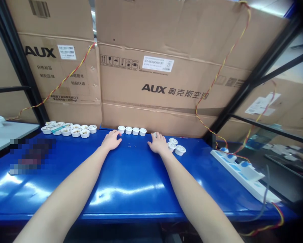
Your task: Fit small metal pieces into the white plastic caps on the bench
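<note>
My left hand (111, 140) rests on the blue table at the left end of a row of several small white lidded cups (135, 131). Its fingers are slightly bent and apart, with nothing visible in them. To the right of that row, my right hand (158, 143) has its fingers bent around a small white cup (155, 135), which they mostly cover. Three more white cups (180, 150) stand just right of that hand. A few tiny thin metal pieces, perhaps screws (129, 146), lie on the table between my hands.
Several white cups with small contents (76, 131) stand grouped at the back left, a teal item (60, 128) across them. A power strip (245, 175) with plugs lies along the right edge. Cardboard (151, 77) walls the back. A pixelated patch (33, 155) covers something at left.
</note>
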`<state>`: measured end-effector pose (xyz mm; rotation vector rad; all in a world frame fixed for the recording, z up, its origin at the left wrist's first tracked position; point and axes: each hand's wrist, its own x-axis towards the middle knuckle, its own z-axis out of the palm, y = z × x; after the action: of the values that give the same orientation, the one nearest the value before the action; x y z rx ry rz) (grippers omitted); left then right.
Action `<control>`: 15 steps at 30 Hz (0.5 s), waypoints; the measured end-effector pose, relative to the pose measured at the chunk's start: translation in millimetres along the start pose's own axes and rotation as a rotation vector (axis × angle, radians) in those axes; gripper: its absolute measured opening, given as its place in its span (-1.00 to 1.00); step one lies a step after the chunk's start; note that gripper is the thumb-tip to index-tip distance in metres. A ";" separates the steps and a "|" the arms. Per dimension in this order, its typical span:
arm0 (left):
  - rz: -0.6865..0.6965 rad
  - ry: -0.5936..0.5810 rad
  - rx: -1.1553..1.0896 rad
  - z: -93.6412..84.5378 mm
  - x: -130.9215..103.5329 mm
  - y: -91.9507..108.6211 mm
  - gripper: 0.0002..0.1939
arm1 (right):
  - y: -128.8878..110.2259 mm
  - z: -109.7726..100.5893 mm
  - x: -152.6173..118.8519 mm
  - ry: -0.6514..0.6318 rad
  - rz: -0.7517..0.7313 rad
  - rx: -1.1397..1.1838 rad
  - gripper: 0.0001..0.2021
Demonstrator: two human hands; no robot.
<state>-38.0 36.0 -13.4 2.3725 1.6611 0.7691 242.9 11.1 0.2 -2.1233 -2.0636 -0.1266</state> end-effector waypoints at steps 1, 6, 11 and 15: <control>0.031 -0.006 -0.002 -0.2 -0.6 1.9 -0.79 | -2.9 0.3 -0.4 0.013 -0.046 0.021 -0.42; 0.173 -0.095 -0.002 -0.2 -3.2 12.3 -0.68 | -11.2 -3.5 -3.7 0.152 -0.090 0.121 -0.47; 0.176 -0.125 0.013 -1.2 -4.6 17.3 -0.69 | -8.2 -9.3 -6.2 0.047 -0.033 0.093 -0.50; 0.171 -0.120 0.024 -1.4 -5.0 17.1 -0.71 | -7.5 -14.0 -6.1 0.014 -0.175 0.107 -0.50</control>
<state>-25.7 24.7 -7.0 2.5482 1.4441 0.6215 236.0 2.7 13.3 -1.8745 -2.1932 -0.0526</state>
